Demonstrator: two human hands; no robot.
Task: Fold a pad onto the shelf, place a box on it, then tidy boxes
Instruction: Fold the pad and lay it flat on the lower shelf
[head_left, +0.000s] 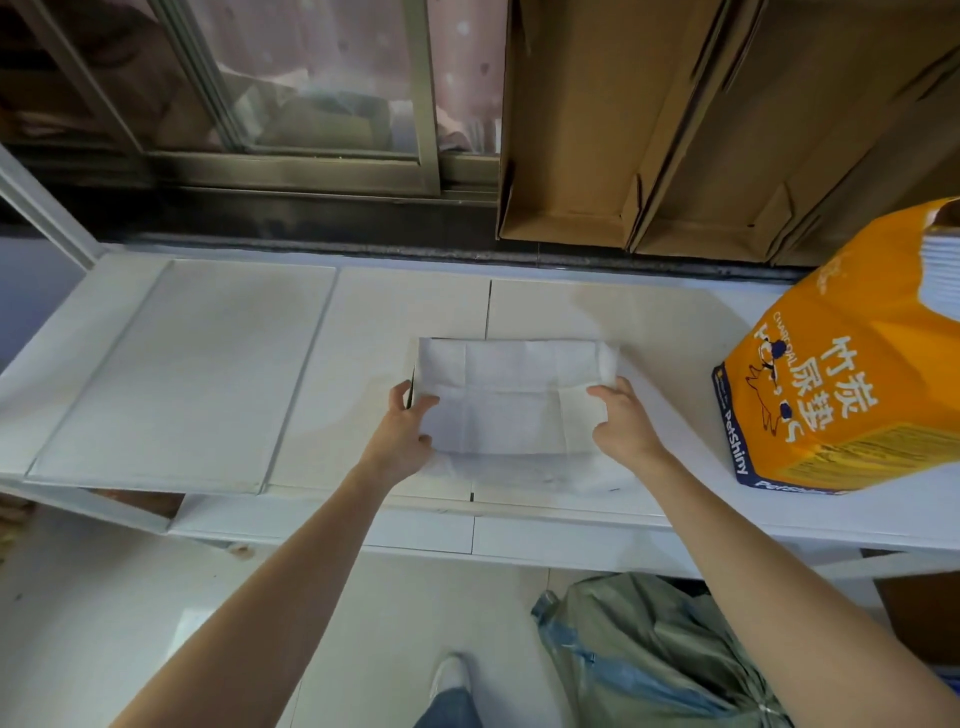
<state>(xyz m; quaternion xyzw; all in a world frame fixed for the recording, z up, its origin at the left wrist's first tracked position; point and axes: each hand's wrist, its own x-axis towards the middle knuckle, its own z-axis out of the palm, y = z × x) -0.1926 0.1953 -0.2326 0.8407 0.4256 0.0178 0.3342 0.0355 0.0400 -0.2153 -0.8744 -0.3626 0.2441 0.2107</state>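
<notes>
A folded white pad (511, 397) is held just above the middle of the white shelf (644, 322). My left hand (402, 434) grips its left edge, thumb on top. On the pad's right edge my right hand (626, 423) pinches in the same way. The pad shows crease lines and its near part hangs down toward the shelf's front edge. Several flattened brown cardboard boxes (675, 135) lean upright against the wall behind the shelf at the right.
An orange pad package (852, 384) stands on the shelf's right end. A flat white board (192, 374) lies on the shelf's left half. A window frame (311, 171) runs behind. Below the shelf at the right lies a green-grey bag (654, 654); my shoe (449, 675) is on the floor.
</notes>
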